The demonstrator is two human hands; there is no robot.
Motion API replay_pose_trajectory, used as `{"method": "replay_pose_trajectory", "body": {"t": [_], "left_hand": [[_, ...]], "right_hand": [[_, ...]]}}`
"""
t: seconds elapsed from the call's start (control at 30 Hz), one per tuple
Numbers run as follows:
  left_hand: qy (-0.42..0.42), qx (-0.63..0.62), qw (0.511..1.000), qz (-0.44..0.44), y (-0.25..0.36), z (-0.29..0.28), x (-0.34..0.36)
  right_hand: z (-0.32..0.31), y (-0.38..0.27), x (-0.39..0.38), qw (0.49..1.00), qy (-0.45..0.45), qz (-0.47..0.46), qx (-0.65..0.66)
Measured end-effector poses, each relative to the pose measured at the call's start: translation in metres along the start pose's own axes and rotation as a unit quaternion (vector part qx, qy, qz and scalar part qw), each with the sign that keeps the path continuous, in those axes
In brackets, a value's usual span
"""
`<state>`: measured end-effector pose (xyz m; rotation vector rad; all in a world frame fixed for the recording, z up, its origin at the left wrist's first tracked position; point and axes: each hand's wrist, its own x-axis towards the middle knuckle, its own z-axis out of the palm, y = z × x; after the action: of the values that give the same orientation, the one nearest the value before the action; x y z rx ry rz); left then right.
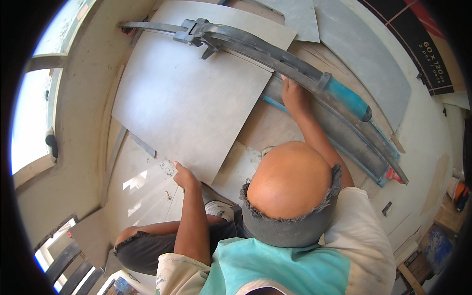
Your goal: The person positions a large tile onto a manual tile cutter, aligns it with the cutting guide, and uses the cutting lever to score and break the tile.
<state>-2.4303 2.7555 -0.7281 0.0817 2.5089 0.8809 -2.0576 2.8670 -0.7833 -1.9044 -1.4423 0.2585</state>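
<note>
A large light-grey tile (182, 93) lies across a manual tile cutter. A straight seam crosses the tile beside the cutter's dark rail. My left hand (188, 178) is closed on the tile's near edge, thumb on top and the other fingers mostly hidden. My right hand (296, 97) sits at the tile's right corner, fingers curled and partly hidden by the rail; what they grip is unclear. Above it runs the cutter's lever with its teal handle (344, 96), which neither hand touches. The cutter's grey base (344, 132) with teal edges reaches right. My bare knee (290, 182) rises between my arms.
Another grey tile (366, 59) lies at the far right, near a black carton (418, 49). A thin tile offcut (142, 145) and crumbs lie left of my left hand. A small dark tool (387, 209) rests on the right. A wall with windows (37, 108) bounds the left.
</note>
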Motion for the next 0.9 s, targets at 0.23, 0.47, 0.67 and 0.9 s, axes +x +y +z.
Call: {"method": "replay_pose_trajectory", "body": {"t": [0.23, 0.47, 0.67, 0.9], "left_hand": [[-0.116, -0.146, 0.982, -0.03, -0.039, -0.021, 0.002], [-0.101, -0.136, 0.983, -0.072, -0.047, 0.008, -0.015], [-0.113, -0.165, 0.978, -0.052, -0.042, 0.005, -0.023], [-0.097, -0.172, 0.979, -0.049, -0.046, 0.005, -0.015]], "right_hand": [[0.032, 0.015, 0.038, 0.994, 0.044, -0.065, -0.082], [0.05, 0.072, 0.074, 0.99, -0.072, 0.033, -0.115], [0.046, 0.041, 0.081, 0.991, -0.077, 0.079, -0.07], [0.049, 0.044, 0.083, 0.992, -0.069, 0.086, -0.069]]}}
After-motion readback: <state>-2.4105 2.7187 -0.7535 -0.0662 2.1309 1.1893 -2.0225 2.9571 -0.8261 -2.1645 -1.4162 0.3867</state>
